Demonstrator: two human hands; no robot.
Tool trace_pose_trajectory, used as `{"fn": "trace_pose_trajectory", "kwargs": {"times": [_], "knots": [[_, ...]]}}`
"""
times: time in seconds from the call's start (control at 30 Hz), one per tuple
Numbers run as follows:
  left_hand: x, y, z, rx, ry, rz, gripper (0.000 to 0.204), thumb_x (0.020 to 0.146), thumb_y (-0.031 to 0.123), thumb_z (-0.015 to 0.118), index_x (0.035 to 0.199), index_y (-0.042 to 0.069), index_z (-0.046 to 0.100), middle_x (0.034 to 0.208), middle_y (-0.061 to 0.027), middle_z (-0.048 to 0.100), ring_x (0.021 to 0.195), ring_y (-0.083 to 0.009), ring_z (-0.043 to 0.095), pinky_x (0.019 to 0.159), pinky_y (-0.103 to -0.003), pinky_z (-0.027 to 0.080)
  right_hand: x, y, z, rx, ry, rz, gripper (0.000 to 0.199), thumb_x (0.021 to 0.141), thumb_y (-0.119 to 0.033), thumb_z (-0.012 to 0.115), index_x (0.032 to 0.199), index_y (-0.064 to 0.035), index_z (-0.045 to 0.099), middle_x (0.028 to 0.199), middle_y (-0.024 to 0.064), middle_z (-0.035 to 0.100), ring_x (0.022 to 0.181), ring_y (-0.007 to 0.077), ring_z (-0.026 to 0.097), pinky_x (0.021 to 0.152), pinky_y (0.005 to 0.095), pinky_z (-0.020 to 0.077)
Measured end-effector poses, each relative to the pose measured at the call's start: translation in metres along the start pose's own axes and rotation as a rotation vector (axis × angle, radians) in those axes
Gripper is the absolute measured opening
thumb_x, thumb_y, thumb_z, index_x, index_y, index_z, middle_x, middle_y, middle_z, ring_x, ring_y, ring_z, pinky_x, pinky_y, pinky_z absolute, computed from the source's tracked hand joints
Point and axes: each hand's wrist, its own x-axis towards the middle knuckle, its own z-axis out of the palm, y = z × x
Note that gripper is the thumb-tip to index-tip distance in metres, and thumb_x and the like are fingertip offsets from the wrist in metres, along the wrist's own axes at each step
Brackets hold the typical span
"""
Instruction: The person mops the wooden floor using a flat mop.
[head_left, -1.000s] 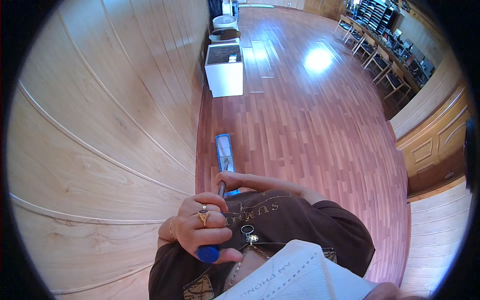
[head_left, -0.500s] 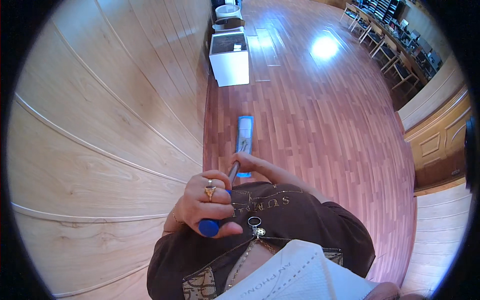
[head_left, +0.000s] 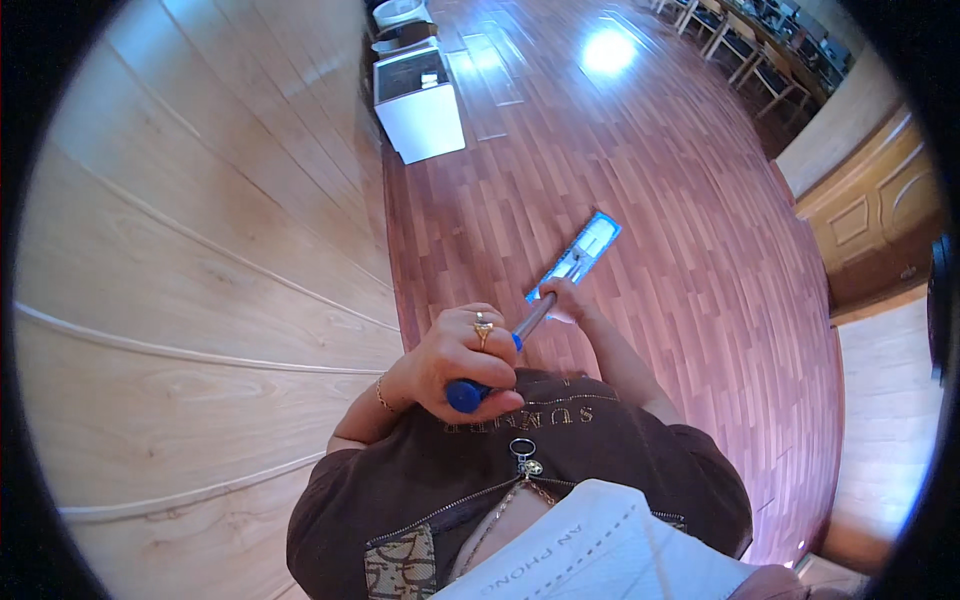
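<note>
A flat mop (head_left: pixel 590 245) with a blue-edged, pale rectangular head lies on the reddish wood-look floor ahead of me, angled up toward the right. Its metal pole runs back toward my chest and ends in a blue grip. Wrapped round that grip is my left hand (head_left: pixel 462 362), with the blue end cap showing below the fingers. Farther down the pole, close to the mop head, my right hand (head_left: pixel 566 299) is closed on the shaft. Part of the right hand's fingers is hidden behind the pole.
Along the pale wood-panelled wall (head_left: pixel 200 260) on my left stands a white box-shaped cabinet (head_left: pixel 425 120) with a dark top. Behind it is a white bucket-like container (head_left: pixel 400 12). A wooden door (head_left: pixel 875 215) is at the right. Chairs (head_left: pixel 775 85) line a long desk at the far right.
The mop head has swung to the right and turned from nearly straight ahead to a slant. Both hands have moved right and forward, still holding the pole. The view has shifted too.
</note>
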Motion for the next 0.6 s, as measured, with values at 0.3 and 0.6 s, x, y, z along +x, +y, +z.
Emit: {"fn": "trace_pose_trajectory", "kwargs": {"times": [0.3, 0.6], "knots": [[-0.017, -0.049, -0.067, -0.331, -0.158, 0.35, 0.019, 0.065, 0.022, 0.076, 0.07, 0.008, 0.064, 0.068, -0.0027, 0.06, 0.055, -0.0168, 0.052, 0.06, -0.035, 0.047, -0.026, -0.07, 0.046, -0.128, 0.33, 0.248, 0.014, 0.063, -0.019, 0.067, 0.069, -0.0075, 0.061, 0.074, 0.015, 0.062, 0.075, 0.0355, 0.06, 0.065, 0.0454, 0.0475], [-0.025, -0.173, -0.135, -0.635, -0.237, 0.337, 0.023, 0.071, 0.031, 0.072, 0.074, 0.009, 0.065, 0.074, -0.0026, 0.061, 0.051, -0.0119, 0.04, 0.062, -0.033, 0.045, -0.002, -0.098, 0.068, -0.058, 0.308, 0.632, 0.018, 0.06, -0.019, 0.065, 0.076, -0.0105, 0.067, 0.077, 0.0146, 0.066, 0.08, 0.0359, 0.063, 0.071, 0.0474, 0.0493]]}}
